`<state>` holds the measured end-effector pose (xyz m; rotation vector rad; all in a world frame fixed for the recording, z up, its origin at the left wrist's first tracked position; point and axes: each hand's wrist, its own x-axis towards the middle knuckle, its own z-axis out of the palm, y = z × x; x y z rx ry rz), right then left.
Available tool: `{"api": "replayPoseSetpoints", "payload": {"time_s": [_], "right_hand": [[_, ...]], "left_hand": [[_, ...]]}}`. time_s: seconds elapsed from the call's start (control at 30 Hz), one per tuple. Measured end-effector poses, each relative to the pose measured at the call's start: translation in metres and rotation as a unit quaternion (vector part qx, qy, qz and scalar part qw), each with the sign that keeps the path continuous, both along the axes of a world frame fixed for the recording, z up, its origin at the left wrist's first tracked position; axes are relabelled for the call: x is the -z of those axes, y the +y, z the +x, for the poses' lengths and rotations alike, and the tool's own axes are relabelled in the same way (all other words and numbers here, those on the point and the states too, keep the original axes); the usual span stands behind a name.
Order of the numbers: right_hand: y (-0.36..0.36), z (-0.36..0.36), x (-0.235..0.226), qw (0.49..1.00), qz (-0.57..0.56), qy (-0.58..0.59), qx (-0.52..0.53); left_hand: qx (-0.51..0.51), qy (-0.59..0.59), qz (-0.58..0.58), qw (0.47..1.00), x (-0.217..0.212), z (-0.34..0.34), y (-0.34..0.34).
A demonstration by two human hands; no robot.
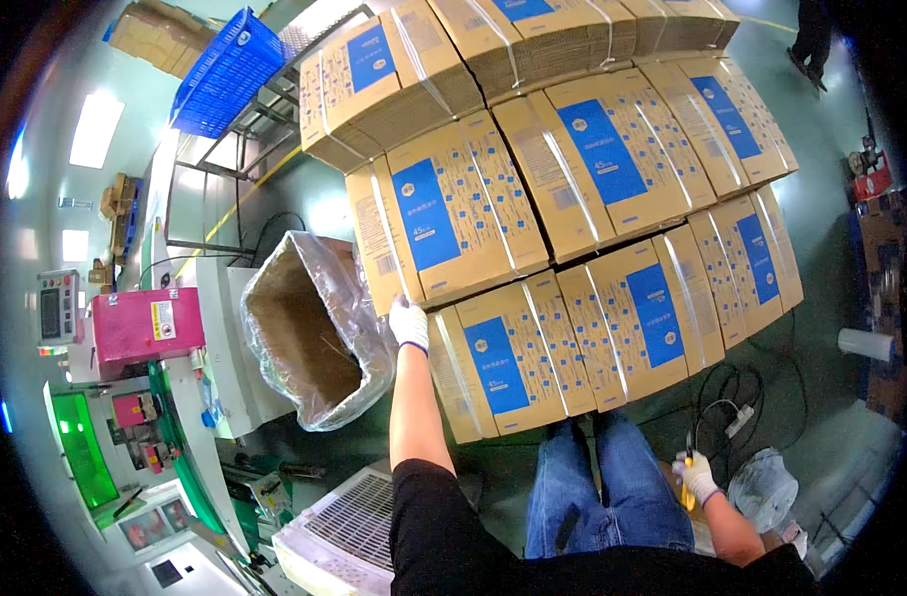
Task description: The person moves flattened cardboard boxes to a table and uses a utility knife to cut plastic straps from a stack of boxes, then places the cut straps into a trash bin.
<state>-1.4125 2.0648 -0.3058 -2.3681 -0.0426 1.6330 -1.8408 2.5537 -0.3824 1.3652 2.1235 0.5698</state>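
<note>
Left hand [409, 324], gloved in white, lies flat with fingers extended against the near left corner of a strapped bundle of flat cardboard cartons [458, 214], tan with a blue printed panel; it presses or steadies rather than grips, nothing enclosed in it. This bundle sits at centre frame, in a stack of like bundles spreading toward 12 and 2 o'clock. Its long axis runs from roughly 7 o'clock to 1 o'clock, printed face up, near short end toward the person. In my judgement the bundle is stiff and moderately heavy, its board faces fairly smooth under a glove; the sound hold is at the corner edges or beneath the pale straps, not on the flat face. Right hand [695, 475], also gloved, hangs low at 5 o'clock beside the knee, closed round a small yellow-handled tool [688, 481], kind not discernible. An open carton lined with clear plastic [309, 333] stands at 9 o'clock of the left hand, just beside it. A pink machine housing [141, 326] lies farther toward 9 o'clock
</note>
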Motion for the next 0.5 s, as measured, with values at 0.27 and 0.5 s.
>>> {"api": "replayPoseSetpoints", "payload": {"time_s": [0.27,0.5], "right_hand": [[-0.061,-0.028,0.025,0.991,-0.078,-0.028,0.103],[0.018,-0.072,0.007,0.999,-0.034,0.012,-0.007]], "left_hand": [[-0.063,0.095,-0.145,0.983,0.014,0.029,0.055],[-0.052,0.013,-0.003,0.999,0.067,-0.052,0.065]]}}
